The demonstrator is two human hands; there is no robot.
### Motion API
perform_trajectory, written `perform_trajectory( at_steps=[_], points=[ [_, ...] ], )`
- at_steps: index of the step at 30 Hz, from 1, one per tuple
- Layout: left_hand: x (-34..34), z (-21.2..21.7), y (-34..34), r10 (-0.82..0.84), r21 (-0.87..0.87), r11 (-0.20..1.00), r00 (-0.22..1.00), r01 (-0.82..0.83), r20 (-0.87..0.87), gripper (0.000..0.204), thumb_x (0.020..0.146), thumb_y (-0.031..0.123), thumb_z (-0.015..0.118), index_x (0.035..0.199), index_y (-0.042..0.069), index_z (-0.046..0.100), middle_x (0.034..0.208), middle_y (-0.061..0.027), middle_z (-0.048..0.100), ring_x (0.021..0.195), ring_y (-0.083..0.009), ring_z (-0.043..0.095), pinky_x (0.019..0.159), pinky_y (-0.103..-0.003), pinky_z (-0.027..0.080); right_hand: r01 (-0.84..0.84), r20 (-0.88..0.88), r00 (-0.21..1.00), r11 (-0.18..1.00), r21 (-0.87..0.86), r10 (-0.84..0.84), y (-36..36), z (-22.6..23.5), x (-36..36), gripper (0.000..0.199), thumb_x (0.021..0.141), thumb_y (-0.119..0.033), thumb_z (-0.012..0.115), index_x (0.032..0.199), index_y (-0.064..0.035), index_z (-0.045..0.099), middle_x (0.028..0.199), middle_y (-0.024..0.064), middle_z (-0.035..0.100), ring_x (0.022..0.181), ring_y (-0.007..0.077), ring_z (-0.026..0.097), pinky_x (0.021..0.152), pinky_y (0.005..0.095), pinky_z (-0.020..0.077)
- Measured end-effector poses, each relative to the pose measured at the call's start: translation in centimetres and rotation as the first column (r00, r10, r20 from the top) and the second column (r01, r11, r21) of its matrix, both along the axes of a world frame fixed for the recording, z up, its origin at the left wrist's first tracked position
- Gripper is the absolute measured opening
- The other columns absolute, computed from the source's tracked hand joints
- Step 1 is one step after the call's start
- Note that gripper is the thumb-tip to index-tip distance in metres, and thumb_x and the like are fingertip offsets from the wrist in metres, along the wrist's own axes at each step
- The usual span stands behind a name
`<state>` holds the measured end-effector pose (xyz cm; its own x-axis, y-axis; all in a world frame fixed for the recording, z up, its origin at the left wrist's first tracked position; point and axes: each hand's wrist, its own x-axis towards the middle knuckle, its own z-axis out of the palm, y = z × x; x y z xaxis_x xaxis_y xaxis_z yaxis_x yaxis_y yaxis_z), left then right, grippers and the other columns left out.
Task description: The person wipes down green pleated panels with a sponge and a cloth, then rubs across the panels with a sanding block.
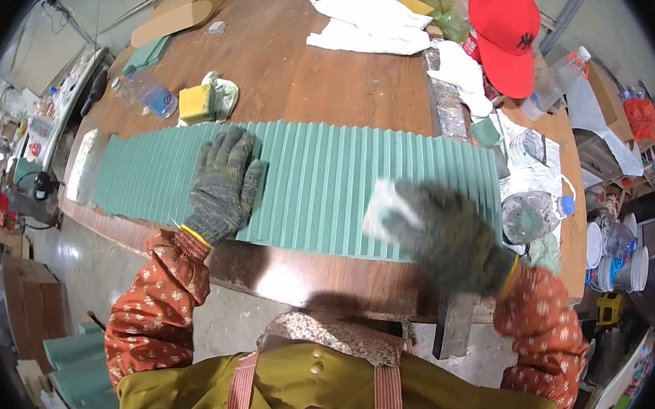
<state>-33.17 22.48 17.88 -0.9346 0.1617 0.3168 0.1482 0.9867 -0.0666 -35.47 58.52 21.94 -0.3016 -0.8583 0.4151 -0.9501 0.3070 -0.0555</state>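
Note:
A long green ribbed panel (314, 184) lies across the front of the brown wooden table. My left hand (225, 181), in a dark grey knit glove, rests flat on the panel's left part with its fingers stretched out. In a matching glove, my right hand (452, 233) is over the panel's right part, somewhat smeared by motion. Its fingers grip a white cloth-like pad (390, 209) against the ribs. Whether the pad is folded cloth or paper I cannot tell.
Behind the panel stand a yellow sponge (195, 104) and a clear plastic bottle (151, 97). White cloths (369, 19) and a red cap (507, 38) lie at the back. On the right are a cut-open plastic container (528, 218) and a large bottle (556, 82). The table (314, 280) has its edge near me.

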Motion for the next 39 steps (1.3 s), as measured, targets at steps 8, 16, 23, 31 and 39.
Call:
perform_trajectory(
  at_steps=[8, 16, 23, 31, 39],
  points=[
    [0.1, 1.8, 1.3, 0.011, 0.138, 0.99, 0.997, -0.021, 0.07, 0.048, 0.095, 0.033, 0.045, 0.131, 0.001, 0.047, 0.137, -0.0231, 0.044, 0.13, -0.0391, 0.039, 0.111, -0.051, 0.024, 0.321, -0.062, 0.947, 0.928, 0.19, -0.315, -1.4, 0.4, -9.0, 0.027, 0.091, -0.019, 0.054, 0.112, -0.0022, 0.058, 0.108, 0.0184, 0.059, 0.093, 0.0312, 0.06, 0.075, 0.0428, 0.052],
    [0.0, 1.0, 1.0, -0.016, 0.087, 0.996, 0.998, 0.01, 0.06, 0.048, 0.096, 0.031, 0.045, 0.131, -0.001, 0.047, 0.137, -0.0237, 0.045, 0.13, -0.0399, 0.038, 0.111, -0.052, 0.023, 0.073, 0.017, 0.997, 0.996, 0.047, -0.074, 4.6, 0.9, 3.6, 0.031, 0.08, -0.022, 0.063, 0.108, -0.01, 0.058, 0.111, 0.0187, 0.055, 0.091, 0.0354, 0.06, 0.069, 0.0426, 0.0528],
    [-0.6, 0.6, 0.9, -0.028, 0.076, 0.997, 0.997, 0.023, 0.071, 0.049, 0.096, 0.032, 0.044, 0.134, 0.0, 0.045, 0.14, -0.0225, 0.042, 0.133, -0.0385, 0.036, 0.112, -0.049, 0.023, 0.226, -0.247, 0.946, 0.974, 0.028, -0.212, 2.3, -0.1, -8.3, 0.018, 0.087, -0.014, 0.058, 0.102, -0.0025, 0.062, 0.109, 0.0193, 0.061, 0.091, 0.0316, 0.063, 0.069, 0.0405, 0.0558],
    [0.0, 0.1, -0.2, -0.018, 0.073, 0.997, 0.996, 0.012, 0.084, 0.048, 0.097, 0.031, 0.043, 0.134, 0.0, 0.045, 0.141, -0.0232, 0.04, 0.133, -0.0396, 0.035, 0.112, -0.05, 0.021, 0.132, 0.036, 0.991, 0.991, 0.013, -0.132, 3.9, -0.4, 1.6, 0.024, 0.088, -0.019, 0.056, 0.106, -0.004, 0.058, 0.109, 0.0154, 0.058, 0.089, 0.0261, 0.06, 0.073, 0.0415, 0.0516],
    [-0.2, 0.2, -0.1, -0.017, 0.085, 0.996, 0.995, 0.008, 0.096, 0.047, 0.096, 0.03, 0.044, 0.133, 0.001, 0.046, 0.142, -0.0234, 0.04, 0.134, -0.0401, 0.034, 0.112, -0.049, 0.022, 0.287, -0.101, 0.952, 0.957, -0.041, -0.29, 2.4, -2.0, -7.3, 0.028, 0.083, -0.022, 0.061, 0.105, -0.0054, 0.056, 0.09, 0.0133, 0.06, 0.077, 0.0274, 0.061, 0.066, 0.0415, 0.0506]
  ],
)
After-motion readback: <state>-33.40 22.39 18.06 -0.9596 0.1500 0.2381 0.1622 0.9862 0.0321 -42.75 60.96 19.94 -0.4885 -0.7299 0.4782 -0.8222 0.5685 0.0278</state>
